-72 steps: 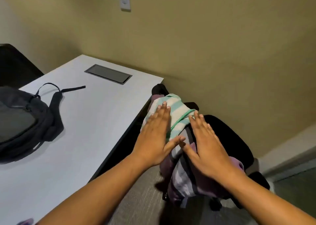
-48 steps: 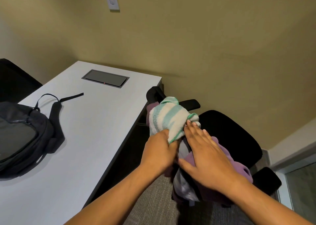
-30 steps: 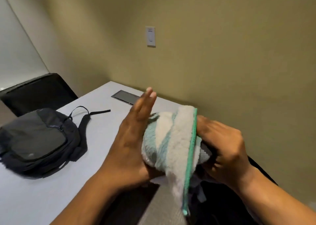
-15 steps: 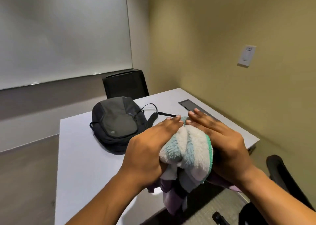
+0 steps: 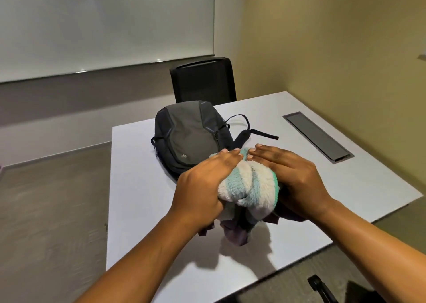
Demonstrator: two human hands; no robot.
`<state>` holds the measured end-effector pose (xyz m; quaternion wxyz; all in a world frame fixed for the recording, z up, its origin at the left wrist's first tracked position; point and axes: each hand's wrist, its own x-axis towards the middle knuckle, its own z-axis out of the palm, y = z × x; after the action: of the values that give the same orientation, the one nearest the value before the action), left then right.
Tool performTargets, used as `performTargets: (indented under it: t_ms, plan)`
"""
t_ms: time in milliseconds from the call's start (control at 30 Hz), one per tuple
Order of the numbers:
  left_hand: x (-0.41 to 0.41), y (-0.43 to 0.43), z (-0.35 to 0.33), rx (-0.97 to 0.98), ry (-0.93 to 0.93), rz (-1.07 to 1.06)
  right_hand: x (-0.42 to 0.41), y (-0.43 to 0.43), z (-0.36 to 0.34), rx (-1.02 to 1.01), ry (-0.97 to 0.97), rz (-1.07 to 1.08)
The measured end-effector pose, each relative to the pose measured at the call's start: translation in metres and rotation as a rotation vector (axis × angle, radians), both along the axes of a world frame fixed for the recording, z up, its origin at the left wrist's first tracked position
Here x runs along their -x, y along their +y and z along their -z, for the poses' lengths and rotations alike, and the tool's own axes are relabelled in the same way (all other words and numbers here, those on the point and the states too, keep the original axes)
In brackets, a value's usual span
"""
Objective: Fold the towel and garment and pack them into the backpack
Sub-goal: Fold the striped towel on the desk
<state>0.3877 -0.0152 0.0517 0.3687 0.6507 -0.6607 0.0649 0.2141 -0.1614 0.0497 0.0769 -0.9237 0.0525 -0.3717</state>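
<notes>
Towel (image 5: pixel 247 185): lifted off the chair (image 5: pixel 319 286), now bunched between both hands above the tabletop (image 5: pixel 143 210), close to the backpack (image 5: pixel 189 139).
Garment (image 5: pixel 235 234): came up with it and hangs beneath the towel.
Left hand (image 5: pixel 202 187): was flat on top, now grips the towel's left side, thumb under.
Right hand (image 5: pixel 297 180): moved off the garment, now pressed against the towel's right side.

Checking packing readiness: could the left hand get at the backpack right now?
Probably, once freed: left hand and right hand both hold the towel and garment bundle; the backpack lies just beyond them, nothing between.
</notes>
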Motion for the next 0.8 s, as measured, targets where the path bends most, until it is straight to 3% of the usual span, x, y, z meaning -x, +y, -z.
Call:
performTargets:
  t_ms: [234,334,500,667,801]
  plan:
    - [0.004,-0.078,0.06,-0.101,0.032,-0.107,-0.007,-0.098,0.059,-0.063,0.091,-0.09]
    - [0.009,-0.111,0.092,-0.235,0.022,-0.158,-0.005,-0.136,0.094,-0.095,0.159,-0.07]
    - [0.026,-0.136,0.166,-0.437,-0.041,-0.288,-0.004,-0.163,0.168,-0.222,0.459,-0.03]
    - [0.061,-0.134,0.206,-0.88,0.201,-0.235,0.0,-0.163,0.232,-0.327,0.871,-0.028]
    - [0.081,-0.142,0.216,-0.936,0.299,-0.289,0.011,-0.151,0.252,-0.383,0.923,-0.051]
